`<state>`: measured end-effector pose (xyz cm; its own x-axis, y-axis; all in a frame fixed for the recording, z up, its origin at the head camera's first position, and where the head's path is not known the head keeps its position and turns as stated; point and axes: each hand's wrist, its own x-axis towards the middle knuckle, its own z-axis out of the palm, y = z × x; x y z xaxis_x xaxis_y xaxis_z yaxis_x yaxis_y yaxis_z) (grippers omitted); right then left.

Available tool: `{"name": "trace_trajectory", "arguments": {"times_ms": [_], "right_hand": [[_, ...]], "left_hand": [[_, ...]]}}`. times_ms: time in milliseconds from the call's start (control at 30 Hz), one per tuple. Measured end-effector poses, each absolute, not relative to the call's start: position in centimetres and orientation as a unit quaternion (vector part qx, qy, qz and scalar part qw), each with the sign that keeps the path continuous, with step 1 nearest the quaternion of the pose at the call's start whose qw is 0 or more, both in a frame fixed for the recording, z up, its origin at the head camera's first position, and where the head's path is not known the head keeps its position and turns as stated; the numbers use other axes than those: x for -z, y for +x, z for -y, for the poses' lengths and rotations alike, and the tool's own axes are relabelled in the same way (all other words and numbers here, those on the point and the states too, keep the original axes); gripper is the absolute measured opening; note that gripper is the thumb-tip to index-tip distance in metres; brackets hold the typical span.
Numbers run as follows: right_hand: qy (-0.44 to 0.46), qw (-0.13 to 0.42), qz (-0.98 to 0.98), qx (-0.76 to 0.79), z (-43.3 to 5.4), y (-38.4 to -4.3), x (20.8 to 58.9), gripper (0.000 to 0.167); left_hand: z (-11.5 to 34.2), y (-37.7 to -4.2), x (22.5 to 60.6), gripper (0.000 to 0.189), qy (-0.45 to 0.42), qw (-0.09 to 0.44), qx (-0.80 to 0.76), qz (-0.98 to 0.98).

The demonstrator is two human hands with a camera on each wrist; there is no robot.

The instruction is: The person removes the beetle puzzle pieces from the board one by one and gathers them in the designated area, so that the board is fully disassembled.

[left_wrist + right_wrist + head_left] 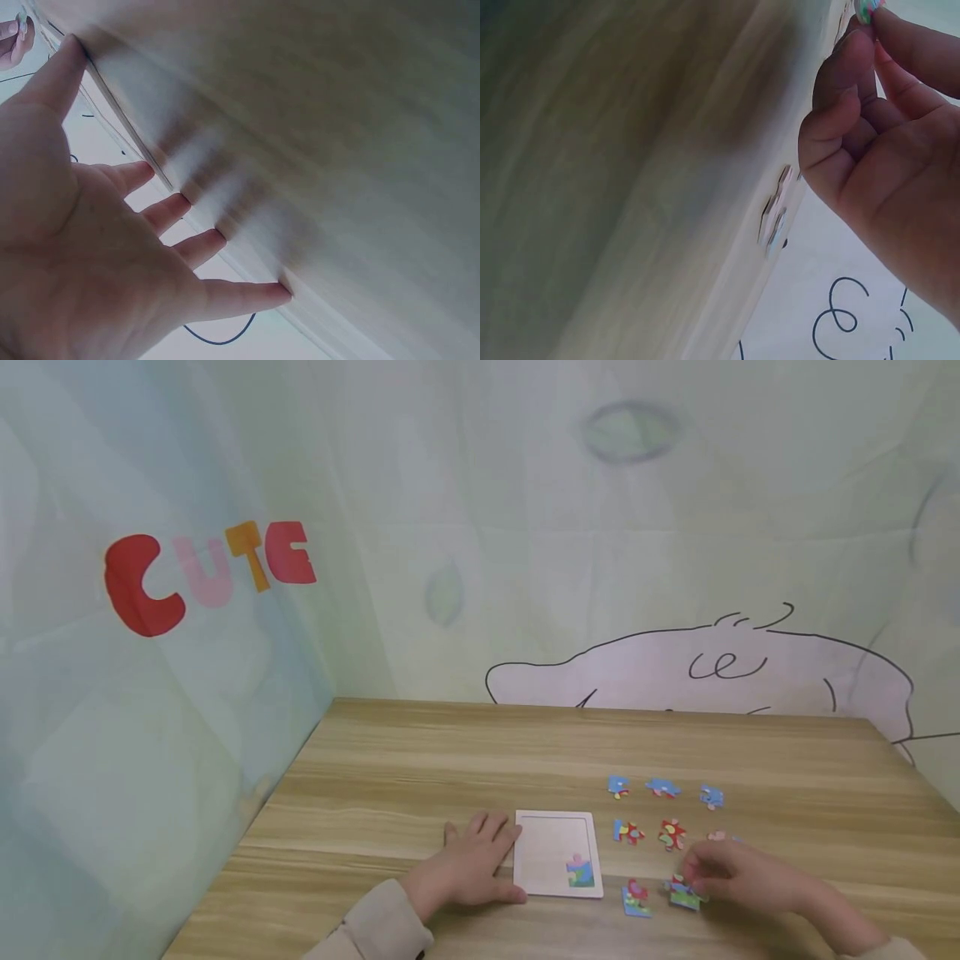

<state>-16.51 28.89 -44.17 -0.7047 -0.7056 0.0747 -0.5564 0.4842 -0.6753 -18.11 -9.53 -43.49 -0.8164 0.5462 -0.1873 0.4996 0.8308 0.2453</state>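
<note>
My left hand (474, 865) lies spread on the table, fingers straight, its index finger and thumb touching the left edge of a white puzzle board (542, 853). One blue and green jigsaw piece (581, 872) sits in the board's lower right corner. My right hand (742, 875) pinches a green and red jigsaw piece (684, 895) between thumb and index finger; in the right wrist view this piece shows only at the top edge. Left of it lies a loose piece with a red top (636, 900). Beyond it is a red star-like piece (672, 833).
Other loose pieces lie in rows right of the board: a blue one (618, 787), a wide blue one (663, 787), another blue one (712, 796) and a red and blue one (628, 832). A pink piece (717, 836) is partly hidden behind my right hand. Printed cloth hangs behind the wooden table (420, 760).
</note>
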Motion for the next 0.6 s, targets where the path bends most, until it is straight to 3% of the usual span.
{"name": "trace_trajectory", "arguments": {"times_ms": [600], "right_hand": [[-0.343, 0.148, -0.853, 0.364, -29.93, -16.23, 44.87, 0.004]], "left_hand": [[9.58, -18.03, 43.4, 0.089, 0.274, 0.128, -0.1, -0.948]]}}
